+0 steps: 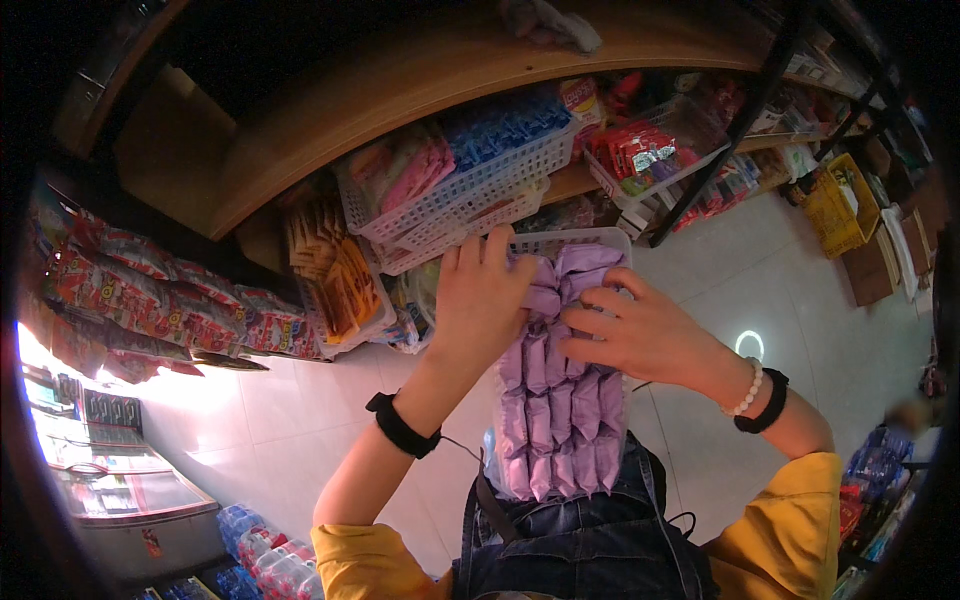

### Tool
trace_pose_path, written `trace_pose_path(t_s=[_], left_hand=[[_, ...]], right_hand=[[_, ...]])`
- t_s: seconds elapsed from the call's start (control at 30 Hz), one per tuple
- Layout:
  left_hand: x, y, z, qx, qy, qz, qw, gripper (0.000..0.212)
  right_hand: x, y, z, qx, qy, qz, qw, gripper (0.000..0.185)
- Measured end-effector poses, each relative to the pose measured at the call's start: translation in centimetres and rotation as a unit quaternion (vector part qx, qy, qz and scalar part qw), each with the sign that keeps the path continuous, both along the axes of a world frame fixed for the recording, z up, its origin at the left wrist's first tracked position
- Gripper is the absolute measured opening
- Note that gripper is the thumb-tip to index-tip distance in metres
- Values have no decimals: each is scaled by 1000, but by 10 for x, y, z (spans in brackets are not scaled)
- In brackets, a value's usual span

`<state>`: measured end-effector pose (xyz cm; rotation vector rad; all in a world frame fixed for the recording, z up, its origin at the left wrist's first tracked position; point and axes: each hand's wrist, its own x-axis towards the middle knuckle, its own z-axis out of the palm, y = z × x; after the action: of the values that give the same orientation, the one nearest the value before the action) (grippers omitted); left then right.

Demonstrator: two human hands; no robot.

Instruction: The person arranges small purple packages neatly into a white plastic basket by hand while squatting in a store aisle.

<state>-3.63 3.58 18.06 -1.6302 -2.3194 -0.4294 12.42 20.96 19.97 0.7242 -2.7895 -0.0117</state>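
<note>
A long white plastic basket (611,238) leans lengthwise against the front of my body, with several rows of small purple packets (561,405) in it. At the basket's far end my left hand (484,292) has its fingers bent over the packets on the left side. My right hand (630,326) rests from the right on the packets, fingers curled and spread. Whether either hand grips a single packet cannot be told, since the fingertips are partly hidden.
White baskets (465,195) of blue and pink packets sit on a shelf ahead, under a wooden board (390,120). Left of them is a basket of orange packets (349,292). Red snack bags (120,285) hang at the left. A yellow crate (844,210) stands at the right.
</note>
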Motion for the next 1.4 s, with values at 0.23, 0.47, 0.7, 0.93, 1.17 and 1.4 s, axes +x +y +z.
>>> trace_pose_path(t_s=[0.23, 0.47, 0.7, 0.93, 1.17, 1.4], left_hand=[[-2, -8, -2, 20, -47, -10, 999, 34], [-6, -11, 2, 13, -94, -22, 995, 35], [-4, -11, 2, 22, -87, -12, 996, 35], [-4, -3, 0, 18, -36, 12, 999, 50], [-1, 2, 0, 6, -66, 43, 997, 38], [-1, 2, -2, 15, -47, 34, 998, 30]], right_hand=[[-7, -5, -8, 12, 33, -3, 999, 26], [-8, -5, -8, 10, 7, -5, 1000, 26], [-14, -11, -4, 19, -27, -24, 999, 37], [-16, -7, 3, 5, -48, -25, 999, 57], [-9, -9, -9, -30, -26, -92, 995, 53], [-5, -28, -21, -6, 2, -217, 976, 52]])
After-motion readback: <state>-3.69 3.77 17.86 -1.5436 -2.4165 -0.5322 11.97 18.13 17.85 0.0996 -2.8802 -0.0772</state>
